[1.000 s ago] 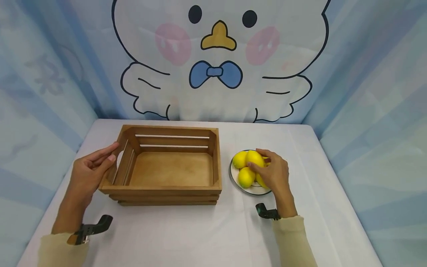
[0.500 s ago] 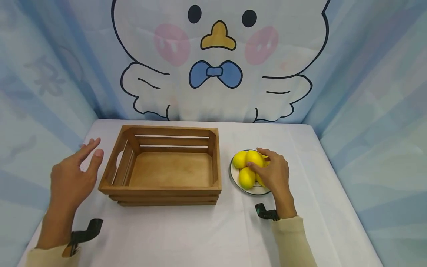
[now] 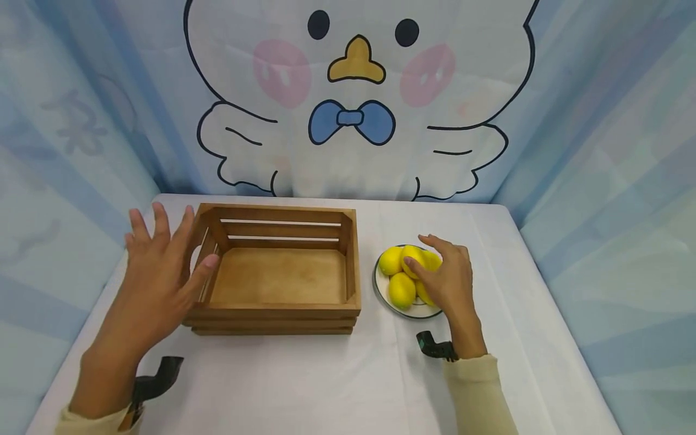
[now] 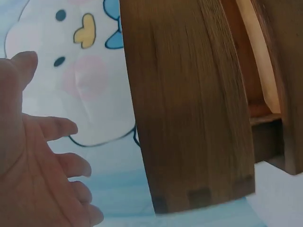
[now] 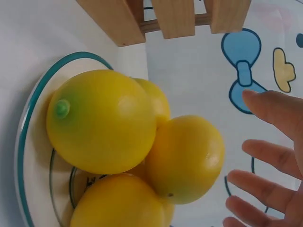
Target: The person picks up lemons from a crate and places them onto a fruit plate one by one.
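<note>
My left hand (image 3: 157, 284), fingers spread, is above the left end of a slatted wooden crate (image 3: 272, 311) and overlaps its rim in the head view. In the left wrist view, a gap shows between this hand (image 4: 38, 161) and the crate's wooden side (image 4: 189, 104). To the right of the crate, several yellow lemons (image 3: 401, 291) are heaped on a white plate (image 3: 383, 285) with a dark rim. My right hand (image 3: 450, 278) hovers at the top lemon (image 3: 411, 257), thumb and fingers apart. The right wrist view has those fingers (image 5: 258, 189) separated from that lemon (image 5: 184, 161).
A white cloth (image 3: 304, 380) covers the table. Pale blue curtains (image 3: 614, 241) hang along both sides, and a cartoon bird backdrop (image 3: 348, 169) is behind the table. Each wrist carries a black camera mount (image 3: 435, 347).
My left hand left the crate's end, drew back leftward, then came up and right over it with fingers spreading. My right hand's fingers have opened away from the top lemon.
</note>
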Available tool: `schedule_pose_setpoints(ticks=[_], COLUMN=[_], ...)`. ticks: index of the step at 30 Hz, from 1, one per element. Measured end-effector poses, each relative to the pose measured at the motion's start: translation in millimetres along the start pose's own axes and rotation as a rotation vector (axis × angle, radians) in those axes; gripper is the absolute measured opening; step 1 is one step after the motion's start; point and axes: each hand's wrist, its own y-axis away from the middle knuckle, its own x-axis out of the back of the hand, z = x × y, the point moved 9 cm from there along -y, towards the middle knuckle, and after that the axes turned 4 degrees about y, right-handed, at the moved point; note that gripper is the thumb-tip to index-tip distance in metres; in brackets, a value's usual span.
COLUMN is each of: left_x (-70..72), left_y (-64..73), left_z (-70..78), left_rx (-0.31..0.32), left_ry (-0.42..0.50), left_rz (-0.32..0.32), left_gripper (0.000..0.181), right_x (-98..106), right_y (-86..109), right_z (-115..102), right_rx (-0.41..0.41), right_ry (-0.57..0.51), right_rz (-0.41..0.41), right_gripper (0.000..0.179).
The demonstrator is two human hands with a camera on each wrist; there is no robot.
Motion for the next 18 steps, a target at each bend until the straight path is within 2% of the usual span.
schedule_pose_setpoints(ticks=[4, 7, 12, 18], left_x=[-8.1, -13.5, -27.2, -41.8], left_y=[-6.4, -11.8, -21.5, -30.0], left_z=[17.1, 29.6, 50.1, 68.0], left_rx=[-0.037, -0.06, -0.097, -0.099], left_ry=[-0.134, -0.19, -0.235, -0.242], left_rz=[-0.022, -0.032, -0.08, -0.15], left_gripper=[0.088, 0.09, 0.094, 0.094], right_x=[2.2, 4.1, 7.6, 6.0], right_y=[0.1, -0.5, -1.4, -2.2], right_z=[-11.6, -22.1, -40.3, -59.6], right_rx=[0.055, 0.111, 0.202, 0.267], right_ry=[0.019, 0.043, 0.054, 0.108], right_rz=[-0.011, -0.013, -0.031, -0.076], right_gripper=[0.059, 0.063, 0.068, 0.081])
